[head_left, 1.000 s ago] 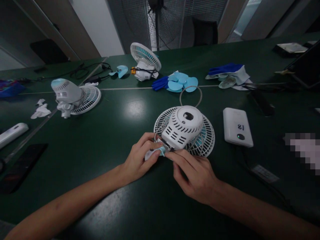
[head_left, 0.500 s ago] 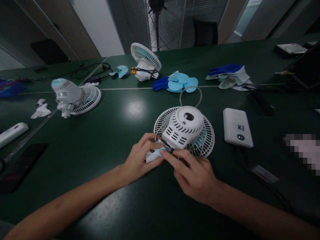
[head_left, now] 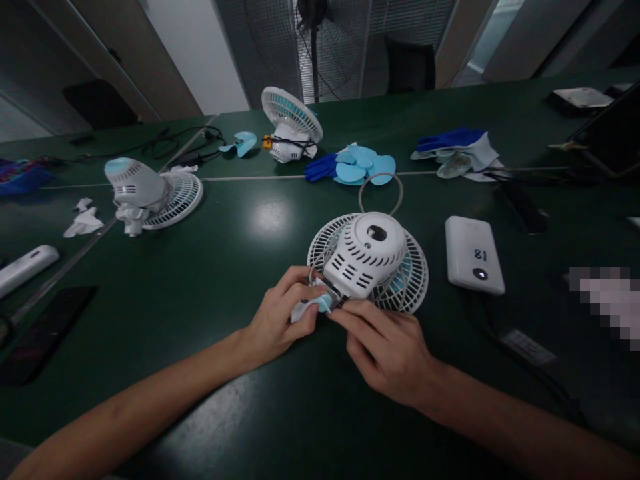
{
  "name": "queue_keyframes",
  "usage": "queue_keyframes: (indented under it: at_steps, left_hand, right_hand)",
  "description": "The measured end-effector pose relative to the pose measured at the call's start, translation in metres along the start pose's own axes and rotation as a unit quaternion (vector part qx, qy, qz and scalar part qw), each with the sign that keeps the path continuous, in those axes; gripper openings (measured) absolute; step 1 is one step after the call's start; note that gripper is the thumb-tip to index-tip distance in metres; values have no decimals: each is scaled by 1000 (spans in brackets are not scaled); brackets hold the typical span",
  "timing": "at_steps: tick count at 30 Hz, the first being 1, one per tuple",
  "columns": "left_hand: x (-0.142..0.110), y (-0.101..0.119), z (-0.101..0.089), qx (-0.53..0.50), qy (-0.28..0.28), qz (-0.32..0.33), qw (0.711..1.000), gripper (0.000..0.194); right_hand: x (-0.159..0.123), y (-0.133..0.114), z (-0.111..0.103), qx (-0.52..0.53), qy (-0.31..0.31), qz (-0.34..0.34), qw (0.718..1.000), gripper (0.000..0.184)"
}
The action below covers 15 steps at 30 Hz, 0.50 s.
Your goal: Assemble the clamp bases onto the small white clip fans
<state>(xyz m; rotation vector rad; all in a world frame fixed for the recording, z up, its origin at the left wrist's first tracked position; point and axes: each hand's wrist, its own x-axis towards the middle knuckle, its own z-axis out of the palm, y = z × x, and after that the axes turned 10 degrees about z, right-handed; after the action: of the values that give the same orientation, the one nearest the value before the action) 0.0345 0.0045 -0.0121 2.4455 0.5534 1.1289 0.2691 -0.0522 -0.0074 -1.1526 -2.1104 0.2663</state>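
A small white fan point(head_left: 367, 257) lies face down on the green table point(head_left: 210, 280), its motor housing up and its round grille flat. My left hand point(head_left: 283, 313) is closed around the white and light-blue base piece point(head_left: 313, 305) at the fan's near edge. My right hand point(head_left: 385, 347) pinches the joint where that piece meets the motor housing, fingertips touching the left hand's. A wire ring point(head_left: 381, 193) lies just behind the fan.
A white power bank point(head_left: 474, 255) marked 18 lies right of the fan. Two more fans point(head_left: 150, 193) point(head_left: 291, 123) stand farther back, with light-blue blades point(head_left: 364, 165), blue gloves point(head_left: 453, 143), cables point(head_left: 185, 137) and a white remote point(head_left: 25, 267) at the left edge.
My right fingertips slid left onto the blue piece, then drew back a little to the joint. The left hand kept its hold; the fan stayed put.
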Motion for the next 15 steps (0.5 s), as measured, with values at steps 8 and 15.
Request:
queue_keyframes:
  at_steps: [8,15]
  left_hand:
    - [0,0,0,-5,0,-4,1000,34]
    - [0,2,2,7,-1,-20,1000,34]
  right_hand:
    - [1,2,-2,-10,27,-12,999,44]
    - [0,1,1,-85,-10,-27,996,50]
